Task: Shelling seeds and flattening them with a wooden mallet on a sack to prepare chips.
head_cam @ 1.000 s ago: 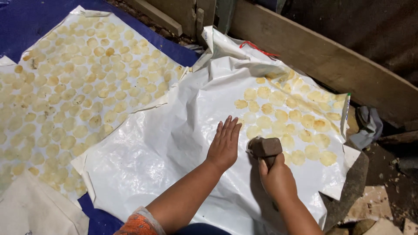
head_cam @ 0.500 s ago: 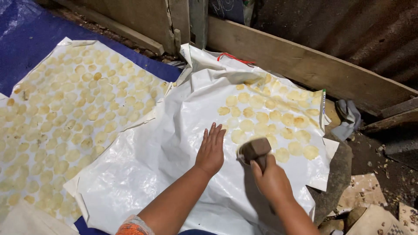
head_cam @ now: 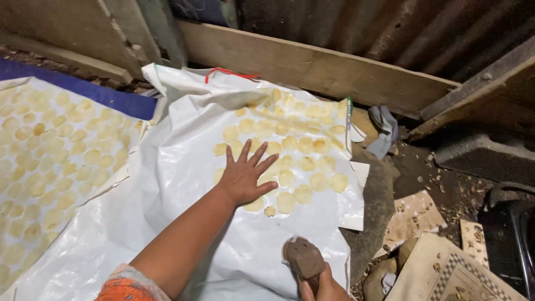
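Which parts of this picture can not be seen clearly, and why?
- Right hand, head view: the bottom edge cuts it off, so its grip on the brown tool is unclear.
- Discs under the left hand: the palm covers them.
- Dark object at the right edge: cropped and in shadow.
- White sheet: the forearm hides part.

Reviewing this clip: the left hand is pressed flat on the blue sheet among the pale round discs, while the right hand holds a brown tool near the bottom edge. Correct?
Not quite. In the head view the left hand lies flat on the white plastic sheet, not a blue one, among the pale round discs. The right hand does hold the brown tool near the bottom edge.
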